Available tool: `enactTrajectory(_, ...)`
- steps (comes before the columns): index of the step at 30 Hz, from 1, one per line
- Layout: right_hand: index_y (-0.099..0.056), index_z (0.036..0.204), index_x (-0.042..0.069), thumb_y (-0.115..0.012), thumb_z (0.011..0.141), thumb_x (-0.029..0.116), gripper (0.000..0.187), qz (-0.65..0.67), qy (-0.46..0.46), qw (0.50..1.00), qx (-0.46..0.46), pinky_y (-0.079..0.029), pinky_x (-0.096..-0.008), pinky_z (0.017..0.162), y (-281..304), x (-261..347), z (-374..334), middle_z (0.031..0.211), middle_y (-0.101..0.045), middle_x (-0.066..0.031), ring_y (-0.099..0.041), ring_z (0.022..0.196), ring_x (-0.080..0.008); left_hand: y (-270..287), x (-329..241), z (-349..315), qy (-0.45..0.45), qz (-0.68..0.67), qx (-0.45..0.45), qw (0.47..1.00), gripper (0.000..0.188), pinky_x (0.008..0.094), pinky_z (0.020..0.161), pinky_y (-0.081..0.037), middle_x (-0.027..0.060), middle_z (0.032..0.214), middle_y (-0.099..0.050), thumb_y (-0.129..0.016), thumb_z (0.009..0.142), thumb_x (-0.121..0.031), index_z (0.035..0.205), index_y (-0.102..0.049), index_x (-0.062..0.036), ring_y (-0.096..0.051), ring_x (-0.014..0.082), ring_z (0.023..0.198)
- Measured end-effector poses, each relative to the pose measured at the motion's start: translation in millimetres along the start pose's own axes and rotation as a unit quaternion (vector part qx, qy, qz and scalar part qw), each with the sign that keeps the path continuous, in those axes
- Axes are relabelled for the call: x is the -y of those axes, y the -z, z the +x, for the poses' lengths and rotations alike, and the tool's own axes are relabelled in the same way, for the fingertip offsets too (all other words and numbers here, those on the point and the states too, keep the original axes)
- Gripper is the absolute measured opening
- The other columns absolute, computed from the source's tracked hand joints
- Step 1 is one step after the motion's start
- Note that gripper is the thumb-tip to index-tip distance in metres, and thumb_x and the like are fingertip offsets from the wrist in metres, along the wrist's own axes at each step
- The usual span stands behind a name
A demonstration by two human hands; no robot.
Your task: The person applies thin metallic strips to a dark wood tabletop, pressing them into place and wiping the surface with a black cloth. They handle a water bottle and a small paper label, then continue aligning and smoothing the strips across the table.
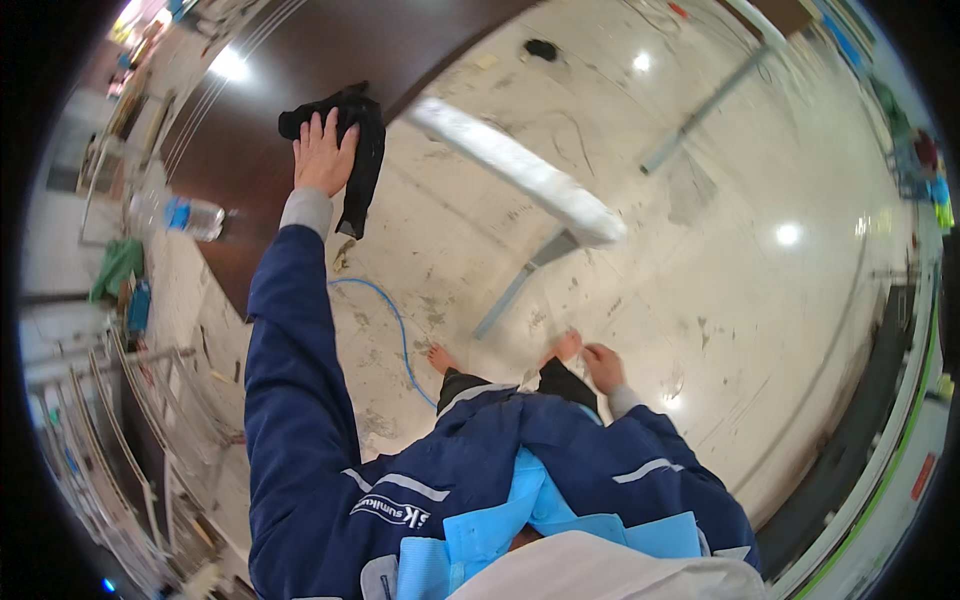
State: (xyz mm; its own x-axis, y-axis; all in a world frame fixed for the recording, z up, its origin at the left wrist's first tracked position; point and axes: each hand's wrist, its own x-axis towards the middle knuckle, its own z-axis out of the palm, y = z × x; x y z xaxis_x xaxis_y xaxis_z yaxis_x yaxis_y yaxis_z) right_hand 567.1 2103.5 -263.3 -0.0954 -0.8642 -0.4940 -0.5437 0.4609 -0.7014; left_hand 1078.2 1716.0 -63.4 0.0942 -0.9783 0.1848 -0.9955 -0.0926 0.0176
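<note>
The left hand lies spread on the black cloth at the table's edge; even palm pressure should work best. The right hand's grip, off the table, is unclear.

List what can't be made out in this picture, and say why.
Black cloth, head view: the part beneath the left hand, which covers it.
Right hand, head view: whether it holds anything; too small and blurred.
Dark brown table, head view: far end, cut off by the top edge.
Blue hose, head view: how far it runs behind the navy jacket.
Small black thing, head view: too small to identify.
</note>
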Motion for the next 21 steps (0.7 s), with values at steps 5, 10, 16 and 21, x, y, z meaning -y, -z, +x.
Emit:
enactTrajectory(5, -0.078, 0.108, 0.0, -0.062, 0.094, 0.036, 0.042, -0.126, -0.304, 0.943, -0.05, -0.054, -0.048, 0.094, 131, -271, -52, 0.109, -0.076, -0.0246, -0.071, 0.106, -0.0429, -10, -74, 34, -0.083, 0.048, -0.007, 0.995, 0.068, 0.0573, 0.123, -0.03, 0.0195, 0.166, -0.036, -0.056, 0.103, -0.033, 0.164, -0.03, -0.0191, -0.035, 0.0429, 0.151)
enactTrajectory(10, -0.064, 0.103, 0.008, -0.057, 0.101, 0.038, 0.031, 0.136, -0.486, 0.829, -0.24, -0.043, -0.0457, 0.046, 187, -393, -40, 0.071, -0.06, -0.011, -0.056, 0.056, -0.0256, -12, -130, 64, -0.049, 0.15, 0.003, 0.988, 0.065, 0.0527, 0.122, -0.033, 0.0177, 0.161, -0.042, -0.055, 0.103, -0.026, 0.162, -0.033, -0.0111, -0.041, 0.0388, 0.148)
enactTrajectory(16, -0.071, 0.115, 0.002, -0.069, 0.096, 0.033, 0.036, 0.051, -0.302, 0.943, -0.134, -0.052, -0.0412, 0.052, 184, -352, 81, 0.081, -0.068, -0.0087, -0.064, 0.064, -0.0213, -23, -206, 115, -0.032, 0.116, -0.017, 0.993, 0.06, 0.0516, 0.122, -0.035, 0.0179, 0.161, -0.043, -0.053, 0.104, -0.025, 0.159, -0.037, -0.0095, -0.042, 0.0389, 0.148)
enactTrajectory(21, -0.073, 0.122, 0.002, -0.073, 0.094, 0.033, 0.042, 0.017, -0.177, 0.982, -0.068, -0.053, -0.0365, 0.057, 255, -286, 217, 0.089, -0.074, -0.0096, -0.066, 0.067, -0.0192, -34, -285, 176, -0.018, 0.067, -0.033, 0.997, 0.063, 0.0522, 0.125, -0.03, 0.0185, 0.165, -0.037, -0.056, 0.103, -0.028, 0.161, -0.035, -0.0152, -0.035, 0.0416, 0.152)
